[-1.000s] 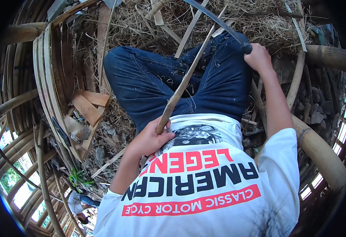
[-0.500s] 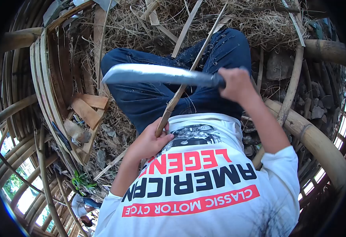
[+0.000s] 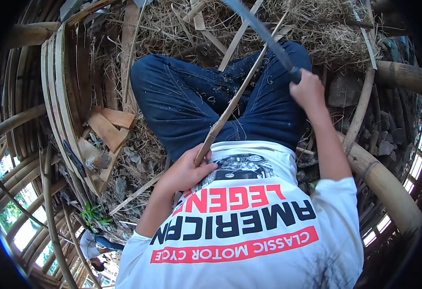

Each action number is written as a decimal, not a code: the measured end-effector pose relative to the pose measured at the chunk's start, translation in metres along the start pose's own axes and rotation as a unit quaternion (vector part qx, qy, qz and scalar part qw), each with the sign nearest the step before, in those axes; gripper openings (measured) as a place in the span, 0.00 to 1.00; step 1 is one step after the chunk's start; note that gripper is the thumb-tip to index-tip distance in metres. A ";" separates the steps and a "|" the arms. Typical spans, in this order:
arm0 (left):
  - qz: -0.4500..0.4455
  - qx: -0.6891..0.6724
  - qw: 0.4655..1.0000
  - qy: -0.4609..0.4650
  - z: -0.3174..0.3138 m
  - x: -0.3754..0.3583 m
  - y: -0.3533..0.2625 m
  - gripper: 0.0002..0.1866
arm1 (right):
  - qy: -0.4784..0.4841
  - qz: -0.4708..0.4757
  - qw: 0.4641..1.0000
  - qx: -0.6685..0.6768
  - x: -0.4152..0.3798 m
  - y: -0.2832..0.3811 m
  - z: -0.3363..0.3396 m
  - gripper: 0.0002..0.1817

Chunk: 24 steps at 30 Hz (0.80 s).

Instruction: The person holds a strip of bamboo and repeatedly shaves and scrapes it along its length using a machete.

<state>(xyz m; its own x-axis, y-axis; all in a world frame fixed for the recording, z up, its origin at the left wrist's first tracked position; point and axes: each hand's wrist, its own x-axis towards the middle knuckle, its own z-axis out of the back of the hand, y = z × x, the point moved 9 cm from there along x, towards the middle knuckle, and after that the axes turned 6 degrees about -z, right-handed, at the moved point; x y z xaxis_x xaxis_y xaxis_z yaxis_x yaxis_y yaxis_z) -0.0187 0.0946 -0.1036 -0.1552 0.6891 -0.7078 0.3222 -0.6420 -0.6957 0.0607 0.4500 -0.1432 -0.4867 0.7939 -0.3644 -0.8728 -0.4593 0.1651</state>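
My left hand (image 3: pixel 190 168) is wrapped round the near end of a long bamboo strip (image 3: pixel 235 104), close to my waist. The strip slants up and away over my crossed legs (image 3: pixel 187 91), past the knee on the right. My right hand (image 3: pixel 308 90) grips the dark handle of a machete (image 3: pixel 264 34). Its blade points away and to the left, blurred by motion, and crosses over the strip's far part in this view. Small shavings cling to my dark trousers.
Curly shavings (image 3: pixel 317 36) cover the ground ahead. Split bamboo slats (image 3: pixel 59 96) stand at left near wood offcuts (image 3: pixel 107 132). A thick bamboo pole (image 3: pixel 382 178) runs along my right, with stones (image 3: pixel 387 139) beyond. Another person (image 3: pixel 93 248) is at the lower left.
The machete has swung from lying crosswise over my lap to pointing away, as my right hand moved right and slightly forward. My left hand still holds the strip.
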 end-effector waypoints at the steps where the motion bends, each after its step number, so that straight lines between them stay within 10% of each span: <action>1: 0.005 0.012 1.000 0.000 0.001 0.003 0.001 0.13 | 0.024 0.018 1.000 -0.001 -0.024 0.011 -0.003 0.16; 8: -0.011 0.105 0.994 -0.033 0.002 0.008 0.001 0.14 | 0.144 0.207 0.967 0.040 -0.136 0.066 -0.028 0.13; 19: -0.045 0.086 0.995 -0.027 -0.003 0.002 -0.002 0.14 | 0.003 -0.054 0.998 0.017 0.030 -0.038 0.014 0.15; 24: -0.052 0.065 0.996 -0.016 -0.002 0.007 0.000 0.14 | 0.023 0.023 0.998 0.060 0.030 -0.029 0.000 0.17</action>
<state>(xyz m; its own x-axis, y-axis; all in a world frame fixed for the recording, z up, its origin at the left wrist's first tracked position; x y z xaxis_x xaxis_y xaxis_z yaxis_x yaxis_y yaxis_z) -0.0176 0.1002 -0.1078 -0.2117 0.7441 -0.6336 0.1803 -0.6075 -0.7736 0.0708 0.4871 -0.1595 -0.5262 0.7525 -0.3960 -0.8492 -0.4412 0.2901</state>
